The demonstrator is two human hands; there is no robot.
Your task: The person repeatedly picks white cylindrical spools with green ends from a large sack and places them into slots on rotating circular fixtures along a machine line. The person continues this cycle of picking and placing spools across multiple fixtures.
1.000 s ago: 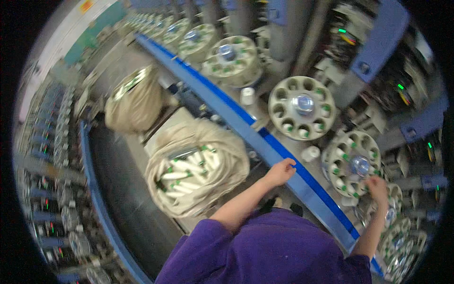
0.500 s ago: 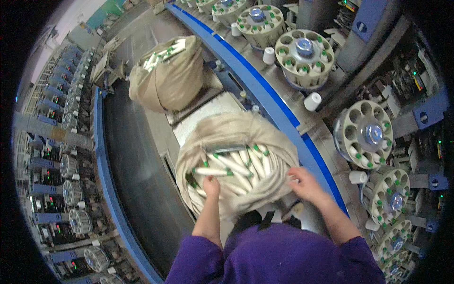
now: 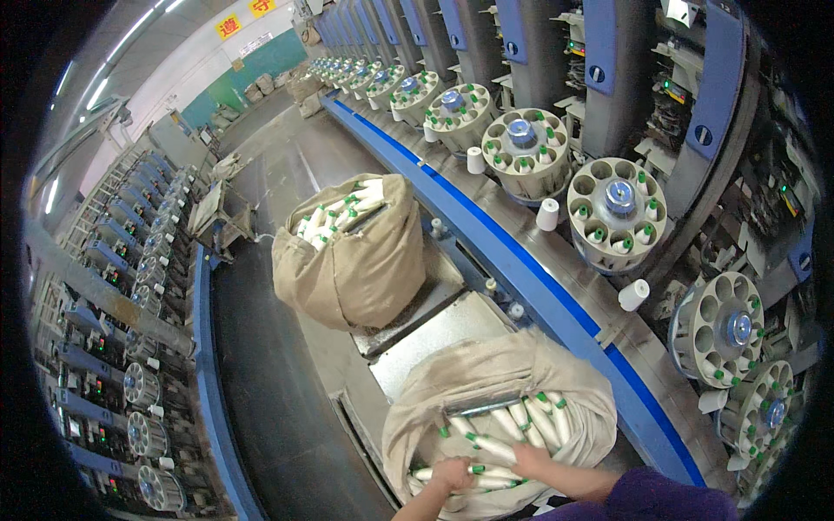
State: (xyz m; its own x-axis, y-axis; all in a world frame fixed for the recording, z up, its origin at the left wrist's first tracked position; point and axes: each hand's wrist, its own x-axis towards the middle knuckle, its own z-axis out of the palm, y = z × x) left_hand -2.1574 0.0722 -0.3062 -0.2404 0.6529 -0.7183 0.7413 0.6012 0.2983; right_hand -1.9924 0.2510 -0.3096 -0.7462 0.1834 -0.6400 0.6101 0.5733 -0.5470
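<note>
An open beige cloth sack [image 3: 417, 417] sits low in front of me, filled with white yarn bobbins [image 3: 543, 423] with green tips. My left hand [image 3: 453, 474] is down inside the sack, its fingers closed round a bobbin whose green end shows beside them. Just to its right, my right hand [image 3: 532, 461] reaches in from the right with the fingers closed at the end of another bobbin [image 3: 495, 448]. Its fingertips are partly hidden among the bobbins. A dark metal bar [image 3: 491, 405] crosses the sack's far inner side.
A second full sack [image 3: 356, 269] stands ahead on the same cart [image 3: 439, 334]. Along the right runs a blue machine rail [image 3: 512, 252] with round bobbin magazines [image 3: 618, 204] and white yarn cones [image 3: 633, 295]. Another machine row [image 3: 143, 386] lines the left, across the dark aisle floor [image 3: 278, 391].
My right hand has moved from beside the sack's right rim onto the bobbins inside. The left hand has gone deeper among them. The view has tilted up, showing more of the aisle.
</note>
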